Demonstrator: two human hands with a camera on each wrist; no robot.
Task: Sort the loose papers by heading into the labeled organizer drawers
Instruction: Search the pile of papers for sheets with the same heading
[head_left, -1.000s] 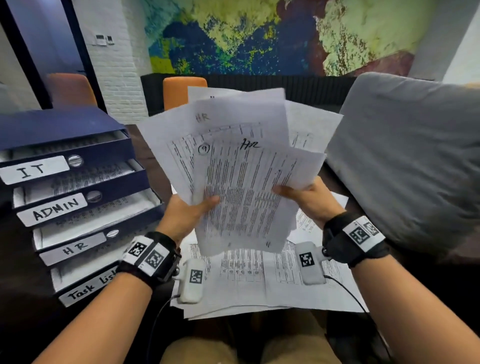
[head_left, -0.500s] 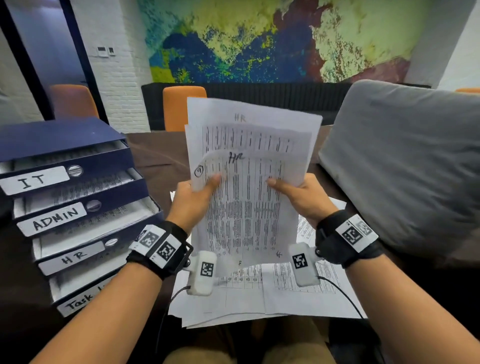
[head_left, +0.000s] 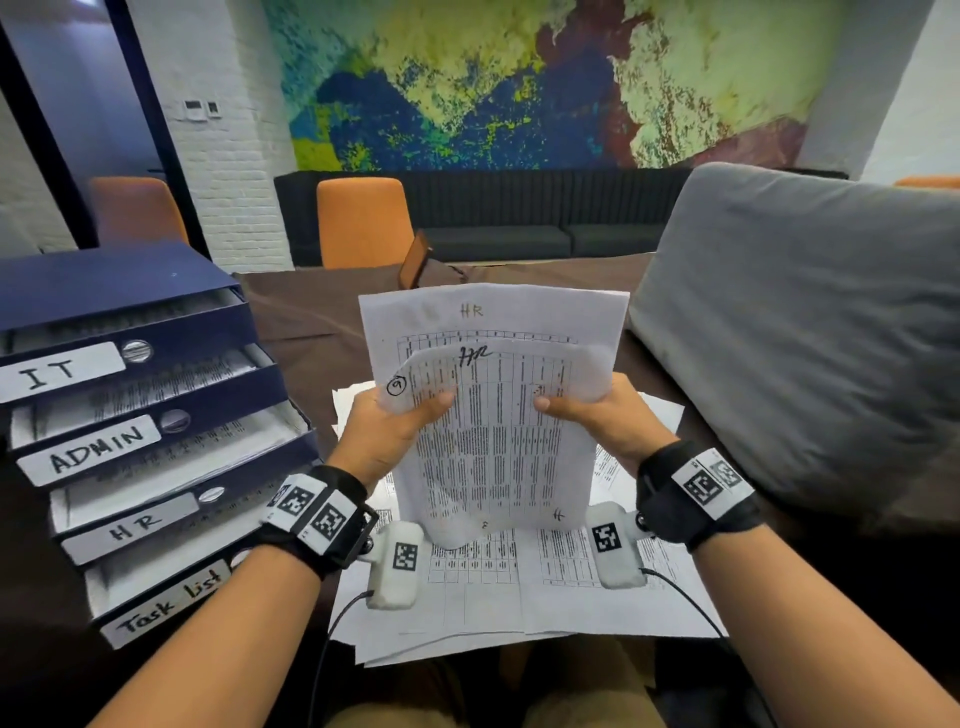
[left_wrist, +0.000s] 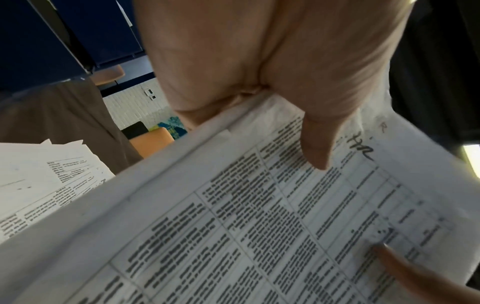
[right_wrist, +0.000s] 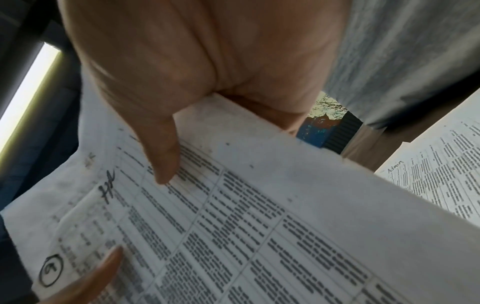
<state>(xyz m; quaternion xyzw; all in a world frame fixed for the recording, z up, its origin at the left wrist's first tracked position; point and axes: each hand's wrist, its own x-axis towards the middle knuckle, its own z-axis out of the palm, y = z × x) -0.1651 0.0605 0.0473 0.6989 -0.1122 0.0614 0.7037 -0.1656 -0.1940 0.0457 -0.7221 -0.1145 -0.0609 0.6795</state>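
Handwritten "HR" atop both held sheets, a circled "9" on the front one; drawer labels reading "IT", "ADMIN", "HR", "Task list"; "Admin" penned on a loose sheet.

Brown table: organizer, loose papers, perhaps cushion

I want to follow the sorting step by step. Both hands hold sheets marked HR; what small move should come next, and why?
Probably carry the held sheets left to the HR drawer: both visible headings read HR, that drawer stands open, and the left hand and right hand already grip them.
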